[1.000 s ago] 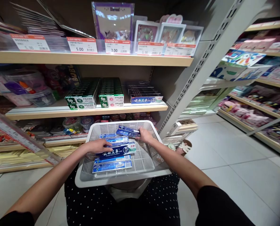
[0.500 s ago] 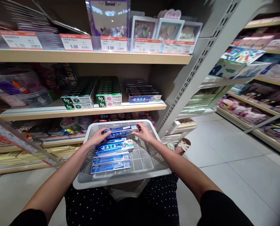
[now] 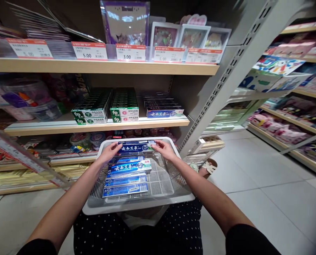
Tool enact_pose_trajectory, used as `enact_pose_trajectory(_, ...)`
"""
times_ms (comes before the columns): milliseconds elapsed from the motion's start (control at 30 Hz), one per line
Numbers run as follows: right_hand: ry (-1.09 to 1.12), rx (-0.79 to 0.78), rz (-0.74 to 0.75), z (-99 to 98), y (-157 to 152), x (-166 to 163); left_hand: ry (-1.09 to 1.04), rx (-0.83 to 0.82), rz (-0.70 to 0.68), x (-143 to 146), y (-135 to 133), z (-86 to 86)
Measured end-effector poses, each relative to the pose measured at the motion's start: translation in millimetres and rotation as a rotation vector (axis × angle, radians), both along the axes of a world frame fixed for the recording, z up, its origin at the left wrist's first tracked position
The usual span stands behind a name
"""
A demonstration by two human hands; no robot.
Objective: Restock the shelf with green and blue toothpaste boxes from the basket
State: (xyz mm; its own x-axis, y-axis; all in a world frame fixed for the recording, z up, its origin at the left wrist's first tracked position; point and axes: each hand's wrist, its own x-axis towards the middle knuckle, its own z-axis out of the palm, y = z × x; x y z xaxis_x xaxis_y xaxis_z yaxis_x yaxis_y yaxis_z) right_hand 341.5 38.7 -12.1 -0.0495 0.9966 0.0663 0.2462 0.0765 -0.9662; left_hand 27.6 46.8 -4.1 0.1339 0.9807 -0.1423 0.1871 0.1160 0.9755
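A blue toothpaste box [image 3: 135, 147] is held lengthwise between my two hands, over the far side of a grey mesh basket. My left hand [image 3: 110, 152] is closed on its left end, and my right hand [image 3: 165, 148] grips the right end. Its front, with large white lettering, is turned toward me. Several more blue toothpaste boxes [image 3: 131, 167] lie in the left and middle part of the basket [image 3: 171, 204], one resting on top of others. The basket is on my lap.
Ahead, a shelf [image 3: 158, 122] bears stacks of green-and-white boxes [image 3: 124, 114] and a row of blue boxes [image 3: 165, 113]. A higher shelf [image 3: 101, 66] with price tags overhangs it. A metal upright [image 3: 224, 74] stands at right, beside tiled floor [image 3: 243, 163].
The held toothpaste box has been tilted so that its lettered front now faces me. Both hands still grip its ends. The view has shifted slightly.
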Motion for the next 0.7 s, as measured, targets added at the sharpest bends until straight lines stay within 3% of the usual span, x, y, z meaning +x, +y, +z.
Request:
enact_pose_trajectory(133,0.032,0.060,0.036,-3.0,1,2,-0.047,0.072,-0.056,-3,0,2.1)
enact_pose_trajectory(267,-0.035,0.178,0.091,1.0,-3,1,0.106,0.174,-0.118,-3,-2,4.3)
enact_pose_trajectory(467,-0.315,0.263,0.007,10.1,-13,-1,0.346,0.477,-0.136,5,-10,6.5)
enact_pose_trajectory(700,-0.388,0.344,-0.038,8.2,-13,0,0.426,0.572,-0.147,9,-14,8.4)
